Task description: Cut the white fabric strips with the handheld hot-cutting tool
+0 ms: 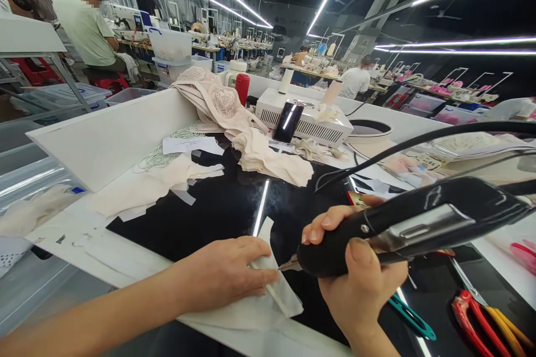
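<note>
My left hand (pixel 226 270) presses a narrow, pale fabric piece (pixel 287 295) against a black glossy plate (pixel 226 209), its fingers at the strip's left edge. My right hand (pixel 360 284) is wrapped around a black corded hot knife (pixel 419 217) with a metal lever on its side. The tool's thin tip points left and meets or nearly meets the fabric, close to my left fingertips. Faint smoke shows above the plate. Behind my hands lie a stack of beige fabric pieces (pixel 272 159) and, to the left, more pale pieces (pixel 154 181).
Red-handled scissors (pixel 473 312) and a teal thread snipper (pixel 412 318) lie at right. The tool's black cable (pixel 402 148) arches over the table. Behind stand a phone (pixel 288 122), a white vented box (pixel 310 114) and a red bottle (pixel 242 89). Other people sit farther off.
</note>
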Demonstrator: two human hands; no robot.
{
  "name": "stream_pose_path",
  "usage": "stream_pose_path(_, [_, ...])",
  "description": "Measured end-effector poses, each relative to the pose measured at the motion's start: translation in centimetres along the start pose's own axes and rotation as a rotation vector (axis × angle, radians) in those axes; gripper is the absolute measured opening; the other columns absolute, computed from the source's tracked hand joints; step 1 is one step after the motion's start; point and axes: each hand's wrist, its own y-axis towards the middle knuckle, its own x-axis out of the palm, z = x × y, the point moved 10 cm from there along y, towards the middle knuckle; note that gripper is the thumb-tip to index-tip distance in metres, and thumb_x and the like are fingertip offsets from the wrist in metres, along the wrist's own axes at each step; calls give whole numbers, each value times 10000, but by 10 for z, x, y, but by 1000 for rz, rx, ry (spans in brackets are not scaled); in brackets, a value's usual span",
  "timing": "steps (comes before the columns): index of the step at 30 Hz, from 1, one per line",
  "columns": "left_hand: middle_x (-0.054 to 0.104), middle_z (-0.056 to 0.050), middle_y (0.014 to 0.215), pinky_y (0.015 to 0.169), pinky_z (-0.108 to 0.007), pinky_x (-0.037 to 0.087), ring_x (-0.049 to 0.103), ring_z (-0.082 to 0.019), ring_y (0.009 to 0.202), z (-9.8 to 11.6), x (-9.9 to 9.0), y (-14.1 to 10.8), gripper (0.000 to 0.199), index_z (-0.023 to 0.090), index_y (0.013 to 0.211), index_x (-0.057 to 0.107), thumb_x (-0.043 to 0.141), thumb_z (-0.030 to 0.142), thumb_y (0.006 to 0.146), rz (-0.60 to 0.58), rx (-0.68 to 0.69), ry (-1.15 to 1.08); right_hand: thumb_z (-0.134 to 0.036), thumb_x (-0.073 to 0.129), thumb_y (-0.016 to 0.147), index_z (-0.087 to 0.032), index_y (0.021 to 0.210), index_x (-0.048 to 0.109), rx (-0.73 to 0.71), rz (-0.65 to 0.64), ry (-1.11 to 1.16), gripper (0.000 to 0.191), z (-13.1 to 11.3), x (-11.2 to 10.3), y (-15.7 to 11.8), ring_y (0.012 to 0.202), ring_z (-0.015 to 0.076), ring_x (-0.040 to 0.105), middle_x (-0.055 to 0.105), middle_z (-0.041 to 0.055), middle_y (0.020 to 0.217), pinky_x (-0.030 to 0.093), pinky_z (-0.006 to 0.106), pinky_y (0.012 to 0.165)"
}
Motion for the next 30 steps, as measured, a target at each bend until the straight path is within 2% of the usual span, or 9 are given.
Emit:
stream_pose_path(5, [603,-123,1346,912,-316,616,685,-239,1103,-1,1,0,299,255,1304,675,715,314,1013,10,-16,-14,-316,790,873,-248,1187,570,2,-13,-1,389,1,2,1,542,156,622,667,-42,768,580,311,509])
stream_pose_path(9, [599,-120,1328,941,-328,614,667,-247,1131,-1,0,2,313,252,1280,671,754,319,985,7,-25,-23,-338,810,853,-241,1176,562,-13,3,35,419,2,4,5,539,150,609,661,-41,764,562,290,494])
stream_pose_path(17, [588,-120,1301,887,-336,633,664,-262,1121,-3,-1,2,324,266,1269,678,775,328,966,10,-53,-43,-284,793,866,-239,1183,572,11,-13,29,389,7,8,6,546,151,623,673,-38,765,580,299,506])
stream_pose_path(27, [589,-122,1290,882,-321,629,670,-249,1103,-3,-2,2,290,266,1255,709,762,345,981,60,-59,-55,-317,807,857,-246,1194,569,-7,-28,54,418,13,12,10,556,144,620,666,-46,787,586,293,515])
stream_pose_path(30, [590,-118,1291,872,-340,638,673,-259,1108,-4,1,2,284,276,1256,710,756,346,985,33,-75,-64,-276,785,880,-252,1188,573,17,-29,38,375,15,13,10,556,141,630,664,-52,782,593,289,521])
